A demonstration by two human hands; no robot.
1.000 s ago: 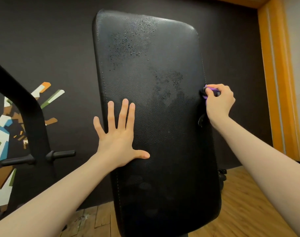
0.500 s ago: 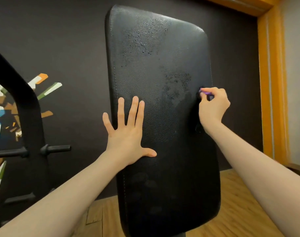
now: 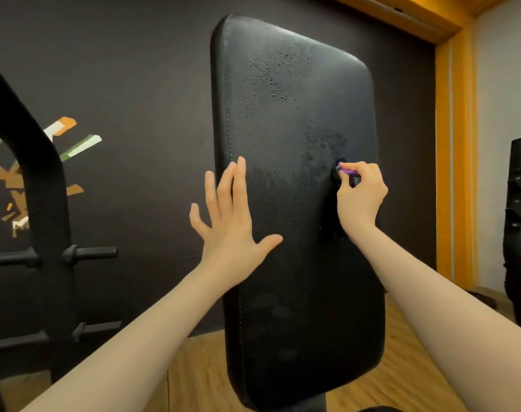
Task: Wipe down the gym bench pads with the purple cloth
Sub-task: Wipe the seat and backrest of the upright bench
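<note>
Black textured pad [image 3: 295,203] stands upright, droplets beading its upper half — wiping is underway. Left hand [image 3: 232,230] braces it, fingers straight and flat; right hand [image 3: 362,194] pinches the bunched purple cloth [image 3: 347,171] against the pad's right edge. Next, likely a pressed sweep up through those droplets.

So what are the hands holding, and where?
The right hand pinches a purple cloth at its bunched end, fingers curled round it. The left hand holds nothing; it lies flat on the pad.
</note>
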